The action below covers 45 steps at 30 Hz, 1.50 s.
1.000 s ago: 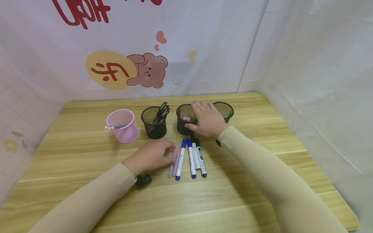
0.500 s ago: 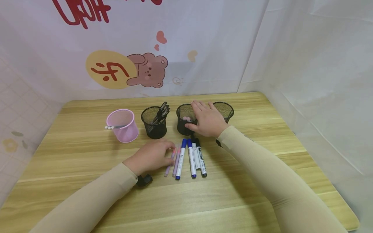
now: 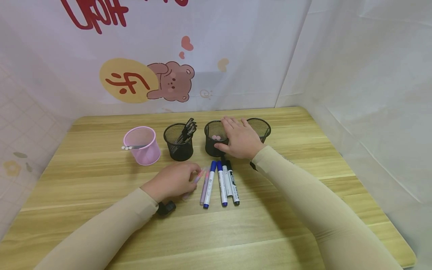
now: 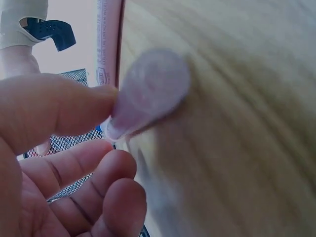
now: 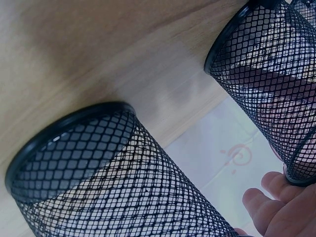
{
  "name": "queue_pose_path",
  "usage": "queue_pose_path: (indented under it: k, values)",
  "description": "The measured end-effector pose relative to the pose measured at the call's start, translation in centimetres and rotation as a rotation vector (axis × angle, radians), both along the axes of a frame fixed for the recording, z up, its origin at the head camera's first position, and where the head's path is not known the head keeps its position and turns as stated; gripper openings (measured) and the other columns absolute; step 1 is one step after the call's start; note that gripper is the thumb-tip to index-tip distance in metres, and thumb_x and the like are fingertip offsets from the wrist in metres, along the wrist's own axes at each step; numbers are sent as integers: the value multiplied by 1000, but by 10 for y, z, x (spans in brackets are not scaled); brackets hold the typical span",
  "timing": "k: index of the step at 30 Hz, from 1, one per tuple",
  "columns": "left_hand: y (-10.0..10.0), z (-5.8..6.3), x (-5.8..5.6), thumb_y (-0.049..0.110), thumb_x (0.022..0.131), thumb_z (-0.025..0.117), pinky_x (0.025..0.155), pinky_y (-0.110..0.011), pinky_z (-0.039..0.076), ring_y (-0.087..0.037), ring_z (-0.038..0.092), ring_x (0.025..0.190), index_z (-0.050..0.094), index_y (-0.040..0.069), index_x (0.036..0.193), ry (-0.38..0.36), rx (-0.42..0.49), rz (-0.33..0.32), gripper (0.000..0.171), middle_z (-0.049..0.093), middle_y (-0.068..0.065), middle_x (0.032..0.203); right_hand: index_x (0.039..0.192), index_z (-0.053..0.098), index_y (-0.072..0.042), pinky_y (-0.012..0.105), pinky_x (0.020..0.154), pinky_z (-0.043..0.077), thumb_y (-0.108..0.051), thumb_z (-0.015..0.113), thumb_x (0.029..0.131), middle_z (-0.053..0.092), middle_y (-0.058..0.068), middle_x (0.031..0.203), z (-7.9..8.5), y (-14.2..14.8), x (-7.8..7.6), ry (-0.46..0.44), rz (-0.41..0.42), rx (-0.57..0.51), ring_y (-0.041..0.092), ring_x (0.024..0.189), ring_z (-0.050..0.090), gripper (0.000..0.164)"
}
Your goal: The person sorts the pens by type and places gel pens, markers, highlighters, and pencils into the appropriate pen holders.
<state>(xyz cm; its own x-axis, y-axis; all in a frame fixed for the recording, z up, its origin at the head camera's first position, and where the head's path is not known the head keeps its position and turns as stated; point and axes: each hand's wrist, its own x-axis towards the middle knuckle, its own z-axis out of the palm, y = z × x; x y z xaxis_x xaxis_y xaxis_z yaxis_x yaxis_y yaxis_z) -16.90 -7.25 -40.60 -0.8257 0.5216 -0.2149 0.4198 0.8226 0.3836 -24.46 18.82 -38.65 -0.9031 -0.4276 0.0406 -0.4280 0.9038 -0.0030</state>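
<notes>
My left hand pinches a pale purple, see-through pen between thumb and index finger, its end toward the left wrist camera. In the head view this pen slants beside a matching purple pen lying on the table. Blue-capped whiteboard markers, a grey-white marker and a black-capped marker lie to its right. My right hand rests at the rim of a black mesh pen cup, fingers extended. Two pink pen ends show inside that cup.
Left of that cup stand a black mesh cup with several black pens and a pink cup with white-tipped pens. Another mesh cup is partly behind my right hand. A white curtain backs the wooden table.
The left hand's fingers have drawn the leftmost purple pen away from its neighbour, and its lower end has swung left. The right hand has stayed in place.
</notes>
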Motion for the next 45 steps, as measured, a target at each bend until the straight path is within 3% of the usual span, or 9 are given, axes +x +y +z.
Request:
queue_pose_path:
  k: [8,13,17,21,30,39,45]
  values:
    - [-3,1,1,21,93,74,59,-33,47,-12,61,54,66,20,134,-55,12,18,42,63,6,70,168,22,-5,58,133,17,-75,46,100,25,14,175,0,0,0,2,4,-1,32,162,25,100]
    - [-5,0,0,22,92,75,60,-33,45,-14,58,63,70,24,130,20,-16,-14,39,63,7,73,167,22,-4,58,133,16,-74,47,100,25,14,175,-1,0,0,5,4,2,32,162,25,100]
    - [-5,0,0,23,91,75,66,-35,47,-17,57,73,72,25,128,79,-45,-35,37,69,6,87,168,22,-5,57,133,14,-74,48,99,24,13,175,-1,0,-1,0,0,1,32,162,25,101]
    - [-5,-2,-1,23,91,76,71,-37,51,-17,58,78,73,26,129,98,-60,-40,38,72,7,98,168,22,-5,57,133,14,-73,50,99,24,14,175,-1,-1,-1,-3,-2,-3,32,162,25,101]
    - [-7,-3,-2,20,88,76,74,-39,53,-17,60,80,73,25,128,101,-62,-44,40,73,7,100,168,21,-5,57,133,14,-73,51,99,24,13,175,-2,-1,-3,-5,-1,-2,32,163,24,101]
    - [-8,-2,-3,18,88,75,59,-33,43,-17,56,69,72,27,128,87,-10,-17,41,62,7,77,167,23,-4,58,133,13,-74,50,98,23,13,175,-2,-1,-2,-3,-1,6,32,163,24,102]
    - [-7,2,-4,20,91,75,57,-31,44,-13,55,64,72,28,130,95,36,-19,40,61,8,74,168,21,-5,57,134,12,-73,51,99,22,13,176,-2,0,-2,-10,-5,0,32,163,24,101]
